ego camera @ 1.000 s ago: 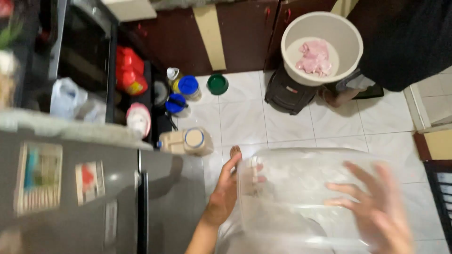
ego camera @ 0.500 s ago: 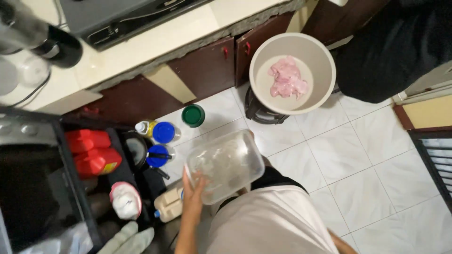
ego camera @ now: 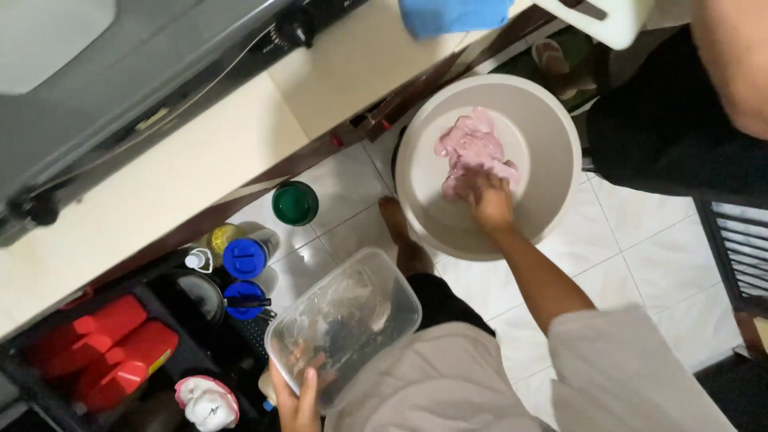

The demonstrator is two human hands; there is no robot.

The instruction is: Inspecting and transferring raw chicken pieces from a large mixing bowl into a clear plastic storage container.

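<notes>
Pale pink raw meat (ego camera: 474,152) lies in a large beige basin (ego camera: 552,120) on the white tiled floor (ego camera: 632,256), at 11 o'clock from the right hand (ego camera: 490,200) and touching its fingertips. Right arm stretched forward into the basin, palm down, fingers curled onto the meat's near edge; whether it grips, cannot tell. Left hand (ego camera: 298,396) clasps the near rim of a clear plastic container (ego camera: 344,324), held tilted at 7 o'clock from the basin. Meat glossy, folded, lumpy.
</notes>
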